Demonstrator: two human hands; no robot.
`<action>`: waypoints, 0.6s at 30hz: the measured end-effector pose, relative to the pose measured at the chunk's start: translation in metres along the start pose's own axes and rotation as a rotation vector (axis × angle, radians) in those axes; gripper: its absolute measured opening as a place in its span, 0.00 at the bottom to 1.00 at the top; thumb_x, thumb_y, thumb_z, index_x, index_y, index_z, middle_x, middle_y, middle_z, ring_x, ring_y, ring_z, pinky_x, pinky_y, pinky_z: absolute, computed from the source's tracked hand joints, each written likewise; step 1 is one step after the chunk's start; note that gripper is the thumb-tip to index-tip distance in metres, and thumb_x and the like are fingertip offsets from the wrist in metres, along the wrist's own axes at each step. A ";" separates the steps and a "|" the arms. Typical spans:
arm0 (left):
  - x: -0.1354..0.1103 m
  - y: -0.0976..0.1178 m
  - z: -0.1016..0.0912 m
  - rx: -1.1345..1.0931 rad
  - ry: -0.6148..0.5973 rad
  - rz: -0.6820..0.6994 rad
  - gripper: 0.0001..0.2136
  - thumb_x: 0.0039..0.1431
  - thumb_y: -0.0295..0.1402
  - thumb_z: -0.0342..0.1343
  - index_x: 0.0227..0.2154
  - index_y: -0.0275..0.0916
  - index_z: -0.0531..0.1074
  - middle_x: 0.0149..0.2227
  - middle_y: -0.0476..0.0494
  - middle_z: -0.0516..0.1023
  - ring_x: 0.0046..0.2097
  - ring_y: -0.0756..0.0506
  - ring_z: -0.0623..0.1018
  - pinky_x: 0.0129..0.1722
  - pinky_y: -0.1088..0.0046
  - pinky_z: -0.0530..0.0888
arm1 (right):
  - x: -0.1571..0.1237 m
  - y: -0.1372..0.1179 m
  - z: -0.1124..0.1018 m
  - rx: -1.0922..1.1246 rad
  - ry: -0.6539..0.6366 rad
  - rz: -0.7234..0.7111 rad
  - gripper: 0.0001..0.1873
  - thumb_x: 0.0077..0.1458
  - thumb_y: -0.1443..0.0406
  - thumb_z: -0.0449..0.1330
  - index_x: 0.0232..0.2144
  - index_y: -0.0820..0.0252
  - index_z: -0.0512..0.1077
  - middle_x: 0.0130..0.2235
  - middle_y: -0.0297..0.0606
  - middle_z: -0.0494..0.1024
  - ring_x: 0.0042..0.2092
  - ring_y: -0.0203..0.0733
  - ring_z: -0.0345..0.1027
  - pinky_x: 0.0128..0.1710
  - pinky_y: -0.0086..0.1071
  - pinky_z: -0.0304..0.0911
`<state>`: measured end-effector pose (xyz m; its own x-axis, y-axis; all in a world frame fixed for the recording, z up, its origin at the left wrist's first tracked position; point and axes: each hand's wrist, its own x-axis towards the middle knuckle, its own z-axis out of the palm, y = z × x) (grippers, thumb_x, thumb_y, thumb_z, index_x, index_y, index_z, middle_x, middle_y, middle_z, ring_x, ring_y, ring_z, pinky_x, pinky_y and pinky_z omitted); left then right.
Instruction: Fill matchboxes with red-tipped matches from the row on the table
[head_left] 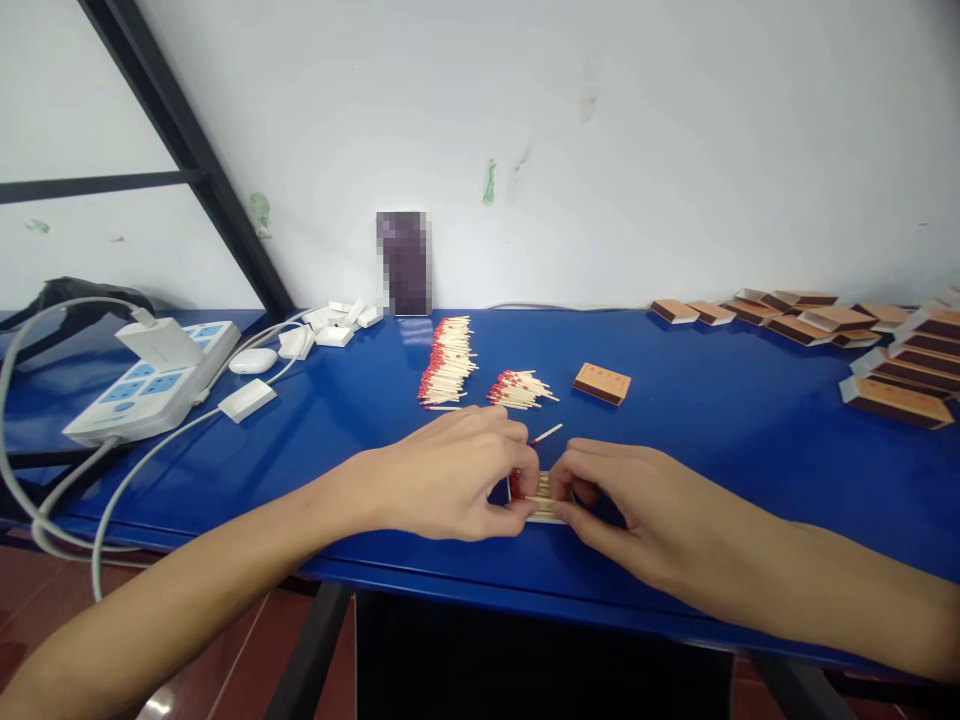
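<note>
Near the table's front edge, my left hand [465, 475] and my right hand [637, 500] meet over a small white matchbox tray [553, 519]. Matches [544, 490] lie lengthwise in it, their red heads at the left. My left thumb and fingers are closed on the head end of some matches; the right thumb and fingertips pinch the other end. Fingers hide much of the tray. Just beyond lies a single loose match [547, 434]. Farther back are a small match pile [519, 390] and a longer match pile [448, 360]. An orange matchbox [602, 383] rests to their right.
Several matchboxes [806, 322] are heaped at the back right, with a stack [900, 400] at the right edge. White empty-looking trays [334, 325] lie at the back left. A power strip [157, 380] with cables and an earbud case [253, 361] occupy the left. A pixelated phone-like object [405, 265] leans on the wall.
</note>
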<state>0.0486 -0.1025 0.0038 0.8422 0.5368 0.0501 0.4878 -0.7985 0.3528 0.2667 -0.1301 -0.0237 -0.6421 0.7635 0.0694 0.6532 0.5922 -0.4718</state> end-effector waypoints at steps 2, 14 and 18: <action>0.001 -0.003 0.003 -0.006 0.020 0.019 0.03 0.54 0.31 0.59 0.28 0.39 0.71 0.29 0.52 0.70 0.35 0.49 0.68 0.37 0.72 0.63 | 0.002 0.001 0.000 0.005 -0.004 0.007 0.06 0.59 0.66 0.55 0.29 0.55 0.68 0.29 0.30 0.70 0.28 0.34 0.62 0.28 0.30 0.57; 0.000 -0.026 -0.004 0.094 -0.001 0.116 0.04 0.62 0.31 0.50 0.32 0.38 0.66 0.29 0.50 0.69 0.33 0.48 0.68 0.36 0.69 0.64 | 0.007 0.008 -0.009 0.035 -0.007 -0.084 0.07 0.64 0.60 0.51 0.35 0.56 0.63 0.34 0.32 0.70 0.31 0.37 0.62 0.31 0.33 0.59; 0.002 -0.029 -0.001 0.155 -0.018 0.143 0.08 0.66 0.32 0.45 0.33 0.39 0.67 0.30 0.49 0.71 0.35 0.47 0.69 0.37 0.68 0.64 | 0.009 0.015 -0.005 0.026 -0.023 -0.120 0.07 0.66 0.61 0.47 0.38 0.56 0.63 0.37 0.36 0.71 0.34 0.39 0.63 0.35 0.36 0.60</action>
<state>0.0363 -0.0779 -0.0050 0.9087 0.4112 0.0718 0.3915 -0.8993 0.1951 0.2728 -0.1135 -0.0262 -0.7240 0.6815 0.1068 0.5610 0.6717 -0.4838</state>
